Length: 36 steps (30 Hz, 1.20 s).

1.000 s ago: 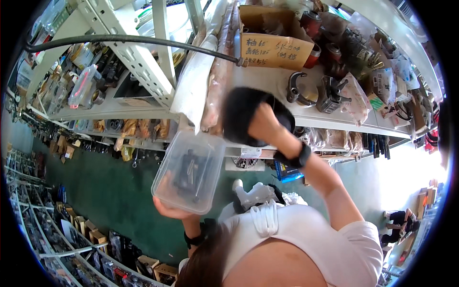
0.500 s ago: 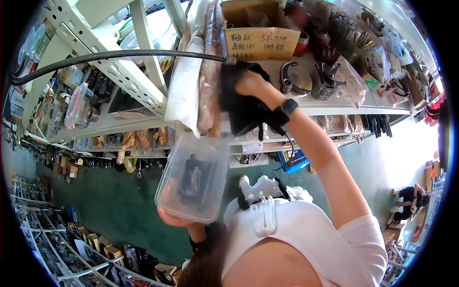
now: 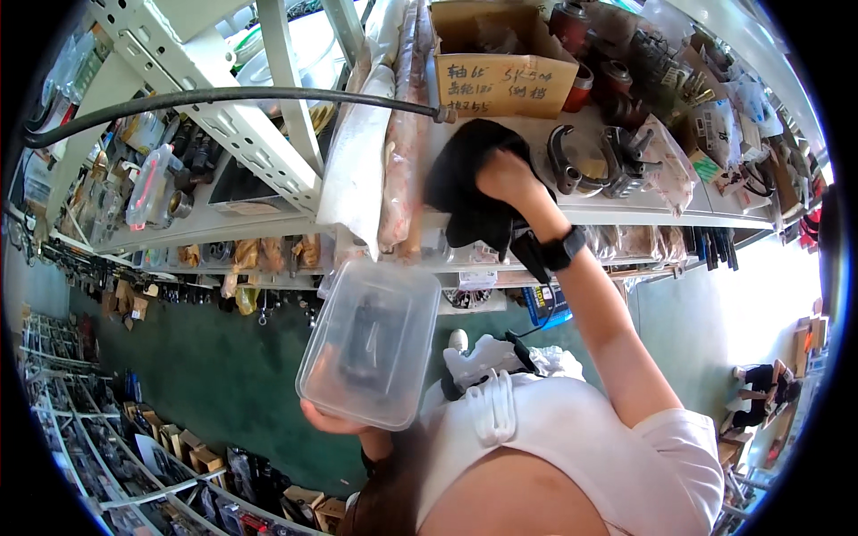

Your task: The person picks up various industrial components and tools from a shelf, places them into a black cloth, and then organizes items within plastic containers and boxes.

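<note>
My left hand [image 3: 335,418] supports a clear plastic container [image 3: 413,308] from below, its fingers curled round the base. Through the cloudy plastic I make out a dark shape and a thin light piece, but not what they are. At the edge of the shelf [image 3: 617,209], my right hand [image 3: 511,179] grips a bunched black cloth [image 3: 460,174], which hangs partly over the front. A curved metal fork-shaped part [image 3: 561,161] lies just right of that hand. Behind the cloth stands an open cardboard box [image 3: 509,87] with handwriting.
Long wrapped rolls [image 3: 353,183] lie left of the cloth and jut past the shelf edge. A black hose [image 3: 268,96] crosses in front of the pale metal upright [image 3: 210,121]. Bagged parts and a metal block [image 3: 626,161] sit farther right. Another person [image 3: 767,393] is at the far right.
My right hand has drawn the black cloth a little rightward and toward me, and the cloth is more bunched. The container stays in my left hand; the whole view has shifted slightly.
</note>
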Tool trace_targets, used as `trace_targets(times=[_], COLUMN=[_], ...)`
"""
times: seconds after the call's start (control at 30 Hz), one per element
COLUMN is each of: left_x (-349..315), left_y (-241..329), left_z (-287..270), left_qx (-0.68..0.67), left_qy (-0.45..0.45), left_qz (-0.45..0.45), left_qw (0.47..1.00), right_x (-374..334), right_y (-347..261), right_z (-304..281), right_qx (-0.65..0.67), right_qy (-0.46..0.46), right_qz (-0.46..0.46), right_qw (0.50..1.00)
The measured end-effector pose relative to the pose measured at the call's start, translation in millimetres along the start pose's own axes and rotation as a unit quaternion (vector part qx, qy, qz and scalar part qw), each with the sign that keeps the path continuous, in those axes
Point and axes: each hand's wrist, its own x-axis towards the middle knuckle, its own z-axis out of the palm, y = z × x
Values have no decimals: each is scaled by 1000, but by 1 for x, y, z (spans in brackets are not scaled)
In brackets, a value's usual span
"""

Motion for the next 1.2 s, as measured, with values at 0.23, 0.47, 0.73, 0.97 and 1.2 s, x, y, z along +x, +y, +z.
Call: trace_targets(times=[0.23, 0.47, 0.73, 0.97, 1.2], left_x=[-11, -5, 4, 18, 0], left_y=[-7, 5, 28, 55, 63], left_z=[-6, 14, 31, 125, 184], left_qx=[-7, -152, -208, -306, -313], left_qy=[-23, -10, -15, -61, -121], left_qz=[-42, -48, -54, -29, -147], left_qw=[999, 987, 977, 949, 930], right_x=[3, -33, -75, -99, -114], right_y=[-13, -47, -35, -15, -9], right_z=[-28, -88, -77, -75, -67], right_qx=[160, 257, 315, 300, 335], right_qy=[92, 104, 196, 247, 235], right_qz=[-21, 72, 74, 67, 95], right_qw=[983, 958, 926, 919, 908])
